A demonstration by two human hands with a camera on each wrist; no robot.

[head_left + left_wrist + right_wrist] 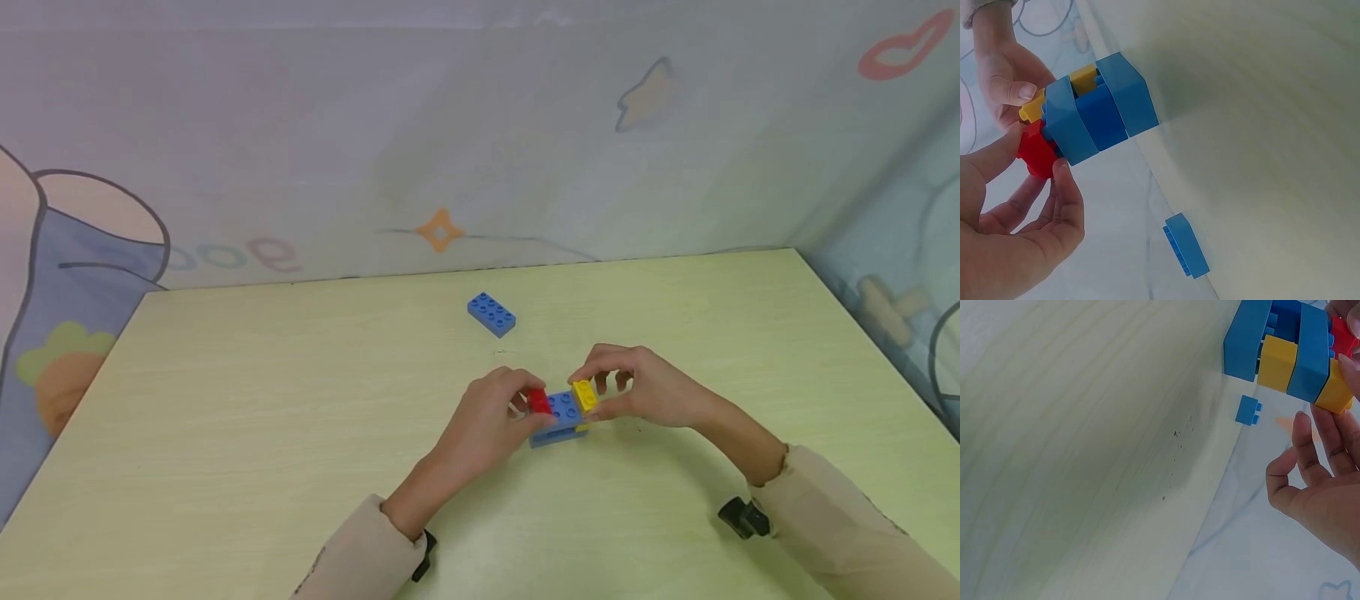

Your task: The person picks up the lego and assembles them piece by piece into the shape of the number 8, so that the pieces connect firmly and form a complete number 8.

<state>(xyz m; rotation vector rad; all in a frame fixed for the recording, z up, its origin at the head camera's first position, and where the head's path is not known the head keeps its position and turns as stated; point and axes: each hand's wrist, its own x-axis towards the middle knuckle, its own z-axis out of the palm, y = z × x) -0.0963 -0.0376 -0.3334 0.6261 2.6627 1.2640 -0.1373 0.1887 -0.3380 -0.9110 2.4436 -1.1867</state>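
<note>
On the table, a small stack of toy building bricks stands between the two hands. Its base is a blue brick (1127, 94); above that sit a dark blue brick (1102, 117) and a yellow middle brick (1277, 362), then an upper blue brick (564, 408). My left hand (487, 412) pinches a red brick (539, 402) at the stack's left top end, and studs show between it and the blue one below. At the right top end, thumb and fingers of my right hand (652, 387) pinch a yellow top brick (584, 395).
A loose blue brick (492, 314) lies studs up farther back on the pale wooden table (300, 375). Behind the table's far edge hangs a printed cloth backdrop (480, 125), with another panel along the right side.
</note>
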